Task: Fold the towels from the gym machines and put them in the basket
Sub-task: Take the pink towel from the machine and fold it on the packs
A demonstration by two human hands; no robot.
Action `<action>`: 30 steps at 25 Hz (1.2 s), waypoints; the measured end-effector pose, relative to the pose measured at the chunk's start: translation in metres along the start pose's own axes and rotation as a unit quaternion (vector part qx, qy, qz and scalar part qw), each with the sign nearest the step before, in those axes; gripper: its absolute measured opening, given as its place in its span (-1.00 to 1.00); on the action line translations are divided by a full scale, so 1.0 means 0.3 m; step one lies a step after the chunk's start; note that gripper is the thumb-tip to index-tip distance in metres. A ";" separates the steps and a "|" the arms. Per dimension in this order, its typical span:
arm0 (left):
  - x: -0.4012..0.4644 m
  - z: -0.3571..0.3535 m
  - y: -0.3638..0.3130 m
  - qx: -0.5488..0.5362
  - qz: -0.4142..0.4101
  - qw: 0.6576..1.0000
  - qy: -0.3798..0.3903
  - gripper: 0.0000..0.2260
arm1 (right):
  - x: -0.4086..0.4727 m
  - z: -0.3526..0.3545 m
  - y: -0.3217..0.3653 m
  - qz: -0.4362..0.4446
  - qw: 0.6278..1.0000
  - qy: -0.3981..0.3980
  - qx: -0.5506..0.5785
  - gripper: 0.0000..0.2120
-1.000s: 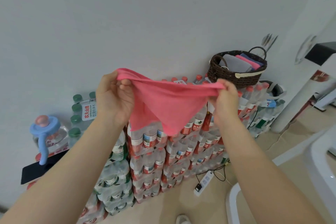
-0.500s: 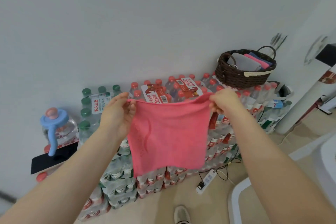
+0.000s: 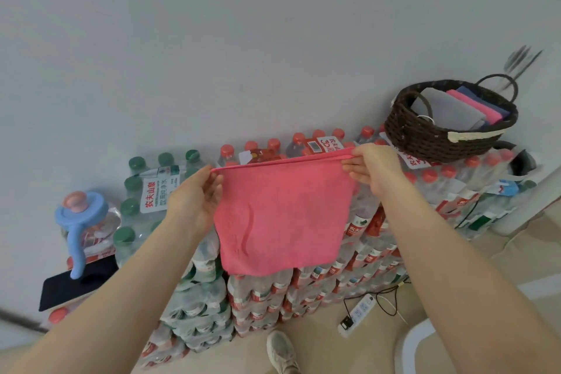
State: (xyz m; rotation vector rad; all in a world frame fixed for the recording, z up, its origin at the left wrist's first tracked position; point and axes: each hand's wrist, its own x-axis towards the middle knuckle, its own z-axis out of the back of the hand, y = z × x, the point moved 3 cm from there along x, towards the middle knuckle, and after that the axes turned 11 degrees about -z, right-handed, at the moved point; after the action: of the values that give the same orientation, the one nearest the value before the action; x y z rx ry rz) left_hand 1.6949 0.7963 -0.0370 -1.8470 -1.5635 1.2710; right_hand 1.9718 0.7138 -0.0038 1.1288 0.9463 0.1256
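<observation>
A pink towel (image 3: 280, 215) hangs doubled over in front of me, its top edge stretched flat between my hands. My left hand (image 3: 195, 194) pinches the top left corner. My right hand (image 3: 372, 167) pinches the top right corner, where two layers show. The dark woven basket (image 3: 437, 140) stands up and to the right on the stacked bottle packs, apart from both hands. Inside it lie folded grey, pink and dark blue towels (image 3: 464, 108).
Shrink-wrapped packs of water bottles (image 3: 303, 291) are stacked against the white wall below the towel. A large jug with a blue pump (image 3: 80, 222) and a black phone (image 3: 76, 282) sit at the left. A power strip (image 3: 356, 314) lies on the floor, near my shoe (image 3: 280, 352).
The towel went from a bunched triangle to a flat doubled square hanging straight. My hands have dropped lower and pulled apart, stretching the top edge.
</observation>
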 end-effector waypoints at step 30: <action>0.150 -0.019 0.158 0.456 -0.087 0.885 0.045 -0.70 | 0.303 -0.037 -0.082 0.275 0.921 -0.092 -0.261 -0.77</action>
State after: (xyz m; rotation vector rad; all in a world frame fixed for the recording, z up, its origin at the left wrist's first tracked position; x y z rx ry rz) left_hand 1.7241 0.8256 -0.0881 -1.1030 -0.7968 1.4482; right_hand 2.0118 0.7583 -0.0775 0.8552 0.3655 0.6799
